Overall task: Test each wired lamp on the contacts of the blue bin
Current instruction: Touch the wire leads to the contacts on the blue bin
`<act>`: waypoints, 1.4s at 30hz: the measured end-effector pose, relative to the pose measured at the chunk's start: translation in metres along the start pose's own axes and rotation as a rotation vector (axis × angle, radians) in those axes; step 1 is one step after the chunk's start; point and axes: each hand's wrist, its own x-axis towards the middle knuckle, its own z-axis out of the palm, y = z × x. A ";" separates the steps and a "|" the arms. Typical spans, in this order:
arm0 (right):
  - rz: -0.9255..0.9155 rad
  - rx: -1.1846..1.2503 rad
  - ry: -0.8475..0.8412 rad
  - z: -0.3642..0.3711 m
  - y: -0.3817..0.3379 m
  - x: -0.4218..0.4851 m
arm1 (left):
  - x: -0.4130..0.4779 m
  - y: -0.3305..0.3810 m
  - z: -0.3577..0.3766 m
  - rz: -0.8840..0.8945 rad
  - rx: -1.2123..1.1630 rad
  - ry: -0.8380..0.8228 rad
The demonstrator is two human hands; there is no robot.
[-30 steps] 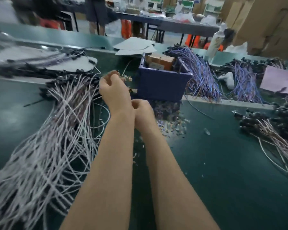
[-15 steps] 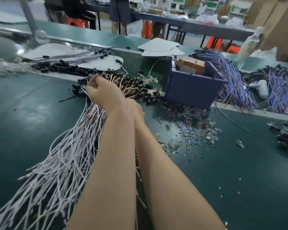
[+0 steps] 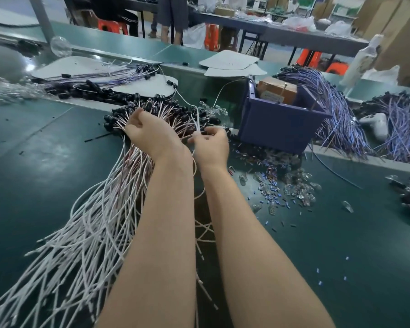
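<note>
The green desk (image 3: 45,162) fills most of the frame. Across its left and lower left spreads the pile of wired lamps (image 3: 85,228), white leads fanning toward the bottom corner and black sockets bunched at the top, just left of centre. The blue bin (image 3: 277,129) stands on the desk right of centre in the upper half, apart from both my hands. A purple-wired bundle (image 3: 336,119) drapes down just beside the bin's right wall.

My forearms rise from the bottom edge to the middle of the frame. My left hand (image 3: 152,136) lies on the socket end of the pile, fingers curled down among the leads. My right hand (image 3: 212,145), just beside it and between it and the bin, pinches a white wire (image 3: 195,119) that runs up from my fingertips.

A cardboard box (image 3: 277,89) sits inside the bin. Loose bulbs (image 3: 294,188) and tiny scraps lie scattered on the desk below the bin.
</note>
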 end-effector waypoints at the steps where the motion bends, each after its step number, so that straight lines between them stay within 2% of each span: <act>1: 0.060 0.043 -0.010 -0.006 -0.001 0.003 | -0.001 -0.001 0.000 -0.008 0.013 -0.012; 3: 0.171 0.080 -0.103 -0.023 -0.003 0.009 | -0.005 -0.005 0.000 -0.038 0.059 -0.055; 5: 0.179 0.028 -0.182 -0.041 -0.004 0.008 | -0.010 -0.011 -0.001 -0.105 0.132 -0.111; 7: 0.064 -0.099 -0.115 -0.055 -0.003 0.008 | -0.015 -0.018 -0.001 -0.181 0.218 -0.191; 9: -0.107 -0.205 0.031 -0.071 -0.005 0.007 | -0.019 -0.029 0.001 -0.263 0.318 -0.274; 11: -0.214 -0.144 0.029 -0.088 -0.013 0.003 | -0.024 -0.039 0.005 -0.391 0.360 -0.383; 13: -0.215 -0.061 -0.118 -0.111 -0.022 -0.003 | -0.030 -0.046 0.011 -0.529 0.270 -0.481; 15: -0.159 -0.215 -0.298 -0.141 -0.029 -0.011 | -0.036 -0.051 0.020 -0.586 0.102 -0.509; 17: -0.062 -0.407 -0.477 -0.172 -0.029 -0.020 | -0.043 -0.054 0.030 -0.579 0.003 -0.487; 19: 0.011 -0.430 -0.579 -0.196 -0.023 -0.026 | -0.054 -0.060 0.037 -0.504 0.079 -0.518; 21: 0.037 -0.310 -0.531 -0.209 -0.011 -0.025 | -0.072 -0.066 0.040 -0.368 0.278 -0.653; 24: 0.087 0.048 -0.298 -0.214 0.008 -0.017 | -0.101 -0.068 0.037 -0.198 0.614 -1.037; 26: 0.131 0.333 -0.308 -0.214 0.017 -0.016 | -0.115 -0.065 0.032 -0.065 0.896 -1.334; 28: 0.149 0.538 -0.348 -0.215 0.021 -0.016 | -0.127 -0.063 0.027 -0.005 1.076 -1.581; 30: 0.150 0.682 -0.354 -0.216 0.024 -0.014 | -0.137 -0.063 0.024 0.024 1.184 -1.707; 33: 0.118 0.775 -0.307 -0.223 0.026 -0.011 | -0.145 -0.067 0.023 0.037 1.342 -1.770; 35: 0.060 0.762 -0.196 -0.228 0.029 -0.008 | -0.146 -0.072 0.023 0.013 1.420 -1.808; 37: 0.039 0.778 -0.070 -0.230 0.030 -0.006 | -0.142 -0.077 0.023 0.082 1.508 -1.807; 39: 0.014 0.811 0.001 -0.231 0.030 -0.004 | -0.134 -0.085 0.023 0.226 1.553 -1.712; 42: -0.038 0.804 0.051 -0.232 0.031 -0.004 | -0.119 -0.096 0.022 0.393 1.518 -1.378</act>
